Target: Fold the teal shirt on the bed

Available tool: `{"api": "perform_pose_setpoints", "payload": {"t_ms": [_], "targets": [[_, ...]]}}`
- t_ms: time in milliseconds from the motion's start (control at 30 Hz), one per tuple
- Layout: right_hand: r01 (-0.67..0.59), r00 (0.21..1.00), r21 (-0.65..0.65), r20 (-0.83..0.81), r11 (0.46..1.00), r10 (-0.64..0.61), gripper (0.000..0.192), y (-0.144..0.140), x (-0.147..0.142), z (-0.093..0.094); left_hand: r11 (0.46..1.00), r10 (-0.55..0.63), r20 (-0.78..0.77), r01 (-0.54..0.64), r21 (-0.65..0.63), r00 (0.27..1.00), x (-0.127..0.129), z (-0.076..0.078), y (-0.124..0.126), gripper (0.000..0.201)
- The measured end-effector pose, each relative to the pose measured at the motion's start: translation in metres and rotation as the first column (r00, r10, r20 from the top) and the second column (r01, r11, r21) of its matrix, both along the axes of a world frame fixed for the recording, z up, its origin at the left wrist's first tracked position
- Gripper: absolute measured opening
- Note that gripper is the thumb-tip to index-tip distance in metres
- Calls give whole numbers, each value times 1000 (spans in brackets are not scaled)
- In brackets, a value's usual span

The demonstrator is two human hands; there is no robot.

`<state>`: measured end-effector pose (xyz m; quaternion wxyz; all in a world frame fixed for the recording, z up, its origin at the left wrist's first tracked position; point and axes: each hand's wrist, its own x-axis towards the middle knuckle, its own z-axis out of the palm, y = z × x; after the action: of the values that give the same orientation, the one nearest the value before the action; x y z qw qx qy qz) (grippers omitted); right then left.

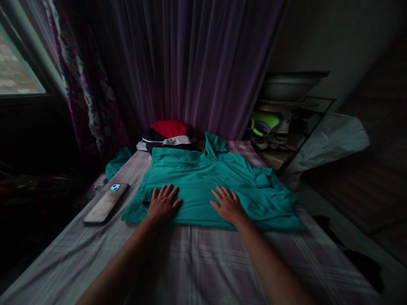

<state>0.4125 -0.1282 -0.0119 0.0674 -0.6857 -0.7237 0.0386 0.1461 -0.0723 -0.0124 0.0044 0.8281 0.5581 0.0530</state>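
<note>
A teal jacket (197, 178) lies spread across the table, with its collar or hood end at the back right. One teal sleeve end hangs over the table's left edge. My left hand (163, 204) rests flat on the jacket's left part, fingers spread, close to a small black tab on the cloth. On the right part, my right hand (227, 205) also lies flat with its fingers apart. Neither hand grips the cloth. Light wrinkles run through the fabric around both hands.
The table wears a plaid cloth (203, 262). A phone (106, 204) lies face down at the left. Behind the jacket sits a pile of clothes (170, 128) before a purple curtain (190, 63). To the right stand a shoe rack (276, 127) and a plastic bag (333, 140).
</note>
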Motion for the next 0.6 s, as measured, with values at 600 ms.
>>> {"api": "perform_pose_setpoints", "payload": {"t_ms": [600], "targets": [[7, 997, 25, 72, 1000, -9, 55, -28, 69, -12, 998, 70, -32, -70, 4, 997, -53, -3, 9, 60]]}}
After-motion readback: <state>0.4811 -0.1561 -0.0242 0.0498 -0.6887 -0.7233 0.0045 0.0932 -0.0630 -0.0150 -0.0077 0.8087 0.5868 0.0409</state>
